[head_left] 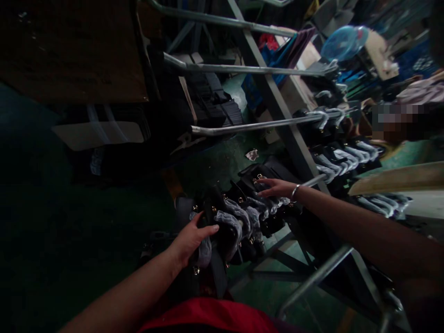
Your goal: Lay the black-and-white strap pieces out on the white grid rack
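A row of black bags with gold fittings and grey wrapped handles hangs on a metal rack bar below me. My left hand curls its fingers round the grey wrapped handle of the nearest bag. My right hand, a bangle on its wrist, reaches across the far end of the row; its fingers are stretched flat on a black bag's top and hold nothing.
The metal rack has several more bars sticking out, with more black bags hung on the right. A brown board is at top left, a blue round object at top right. Green floor lies below.
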A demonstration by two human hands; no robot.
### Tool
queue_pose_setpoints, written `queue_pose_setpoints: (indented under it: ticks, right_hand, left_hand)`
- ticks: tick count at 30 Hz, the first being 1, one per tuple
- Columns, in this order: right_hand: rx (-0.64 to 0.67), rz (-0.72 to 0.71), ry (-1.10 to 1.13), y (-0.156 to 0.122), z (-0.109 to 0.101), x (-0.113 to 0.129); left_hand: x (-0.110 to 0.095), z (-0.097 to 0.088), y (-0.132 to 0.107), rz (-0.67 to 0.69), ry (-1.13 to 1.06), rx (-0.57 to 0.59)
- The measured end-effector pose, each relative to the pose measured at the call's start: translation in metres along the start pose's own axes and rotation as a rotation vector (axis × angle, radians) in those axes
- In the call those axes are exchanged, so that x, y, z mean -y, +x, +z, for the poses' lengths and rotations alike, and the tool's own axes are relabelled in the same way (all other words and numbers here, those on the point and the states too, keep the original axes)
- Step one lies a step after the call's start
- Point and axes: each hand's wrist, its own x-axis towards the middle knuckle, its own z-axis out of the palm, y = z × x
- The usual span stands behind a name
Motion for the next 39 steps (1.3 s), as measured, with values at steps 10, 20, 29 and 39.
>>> queue_pose_setpoints:
  ticks: [10, 20, 29, 39]
  right_hand:
    - [0.099, -0.272, 0.197, -0.015, 0.031, 0.018]
    - [-0.001, -0.344, 0.198, -0.034, 0.053, 0.030]
    - [-0.096, -0.343, 0.222, -0.037, 0.061, 0.030]
    - [-0.071, -0.379, 0.173, -0.033, 0.061, 0.035]
  left_hand:
    - [-0.009, 0.008, -0.034, -0.063, -0.149, -0.088]
    - [-0.035, 0.022, -0.038, -0.071, 0.049, -0.082]
    - [-0.034, 0.029, -0.025, 0.100, 0.426, -0.185]
    - [0.018, 0.016, -0.020, 0.126, 0.250, -0.284]
